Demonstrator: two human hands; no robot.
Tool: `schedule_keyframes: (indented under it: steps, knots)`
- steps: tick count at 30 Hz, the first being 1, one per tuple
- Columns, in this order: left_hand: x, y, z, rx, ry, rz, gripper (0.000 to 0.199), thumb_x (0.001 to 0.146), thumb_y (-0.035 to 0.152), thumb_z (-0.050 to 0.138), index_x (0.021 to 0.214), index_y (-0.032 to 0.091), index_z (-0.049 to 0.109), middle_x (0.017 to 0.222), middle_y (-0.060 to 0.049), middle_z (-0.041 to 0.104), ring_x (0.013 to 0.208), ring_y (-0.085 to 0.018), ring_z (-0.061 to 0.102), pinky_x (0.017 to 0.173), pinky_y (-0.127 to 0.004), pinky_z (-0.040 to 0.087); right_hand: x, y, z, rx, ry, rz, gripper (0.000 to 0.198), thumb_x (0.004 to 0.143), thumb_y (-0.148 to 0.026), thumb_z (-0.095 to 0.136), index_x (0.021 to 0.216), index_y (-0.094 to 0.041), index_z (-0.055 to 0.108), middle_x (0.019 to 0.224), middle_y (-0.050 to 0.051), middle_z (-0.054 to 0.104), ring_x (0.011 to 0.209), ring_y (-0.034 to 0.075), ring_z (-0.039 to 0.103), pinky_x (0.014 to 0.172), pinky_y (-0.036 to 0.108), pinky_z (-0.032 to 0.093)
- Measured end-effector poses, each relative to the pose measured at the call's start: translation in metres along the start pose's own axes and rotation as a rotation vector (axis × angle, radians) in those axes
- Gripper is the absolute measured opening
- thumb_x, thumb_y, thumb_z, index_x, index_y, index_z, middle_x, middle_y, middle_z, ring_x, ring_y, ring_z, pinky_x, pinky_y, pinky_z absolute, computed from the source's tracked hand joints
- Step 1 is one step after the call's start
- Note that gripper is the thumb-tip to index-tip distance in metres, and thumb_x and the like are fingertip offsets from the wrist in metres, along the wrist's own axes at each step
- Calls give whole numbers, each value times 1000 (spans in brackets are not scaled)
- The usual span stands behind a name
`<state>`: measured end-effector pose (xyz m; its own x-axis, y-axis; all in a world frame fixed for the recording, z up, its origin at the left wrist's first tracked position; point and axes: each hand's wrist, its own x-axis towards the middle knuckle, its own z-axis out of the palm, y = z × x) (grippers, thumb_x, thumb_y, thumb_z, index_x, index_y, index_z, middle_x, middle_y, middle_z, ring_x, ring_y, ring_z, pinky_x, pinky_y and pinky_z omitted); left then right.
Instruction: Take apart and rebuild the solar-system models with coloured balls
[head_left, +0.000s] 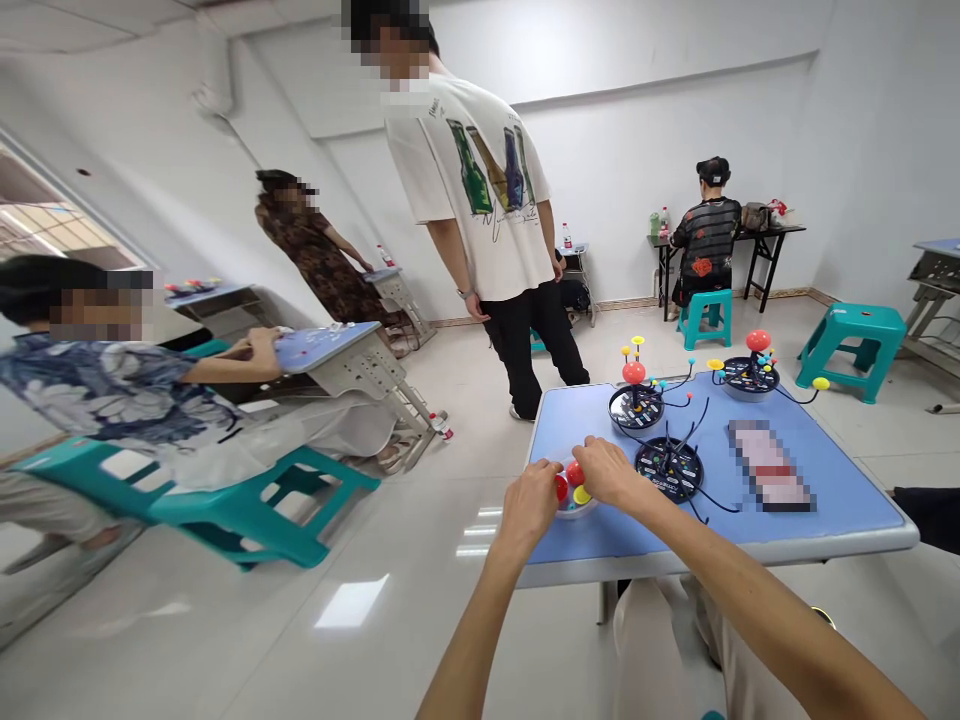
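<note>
Both hands are at a clear plastic bowl (576,514) near the left edge of the blue table, with red, yellow and blue pieces inside. My left hand (529,500) is closed at a red rounded piece (561,488) on the bowl's left side. Bent over the rim, my right hand (606,470) pinches another red rounded piece (574,472); whether each piece is a full ball or a half is unclear. Just right of the bowl stands a black round base (670,470) with bare, curved black arms. Behind it are two planet models (636,405) (751,374), each topped by a red ball.
A blurred-out flat rectangular item (771,465) lies on the table (840,500) at right. A person in a white T-shirt (480,180) stands beyond it. Another person sits at a desk (330,345) on the left. Teal stools (855,325) stand around the room.
</note>
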<state>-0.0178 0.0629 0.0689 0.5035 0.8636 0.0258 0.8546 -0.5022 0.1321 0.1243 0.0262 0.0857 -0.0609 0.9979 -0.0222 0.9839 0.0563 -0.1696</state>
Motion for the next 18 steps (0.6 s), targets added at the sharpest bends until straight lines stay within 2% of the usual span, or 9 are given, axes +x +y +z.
schedule_keyframes:
  steps: [2,5,9,15,18]
  knots:
    - [-3,-2,-1,-26,18,4,41,89,6,36,113,21,65,115,-6,68,102,-20,64,74,-28,47,-2,3,-3,-9,-10,4,29,86,-8,49,107,-14,67,108,15,66,101,23,63,75,28,46]
    - [-7,-6,-1,-105,92,23,40,90,7,35,108,22,67,114,-4,68,98,-18,65,73,-27,47,-3,2,-4,-22,-34,8,21,85,-20,58,100,-14,72,102,15,70,100,26,64,75,29,46]
    - [-10,-12,5,-221,225,53,38,89,8,36,102,23,68,110,-4,70,91,-18,66,71,-28,48,0,-8,2,-42,-52,2,28,77,-36,71,96,-15,74,97,15,73,104,29,62,81,32,46]
    - [-12,-19,16,-343,319,133,36,90,13,35,96,23,68,101,-4,71,88,-19,67,75,-30,50,3,-11,8,-44,-34,-8,20,82,-17,62,98,-14,74,99,16,73,106,28,61,82,32,45]
    - [-13,-20,21,-383,366,130,35,90,16,35,98,23,68,102,-4,71,89,-19,67,76,-32,50,3,-6,9,-19,-26,15,23,83,-17,57,99,-13,73,98,16,73,102,27,63,78,31,46]
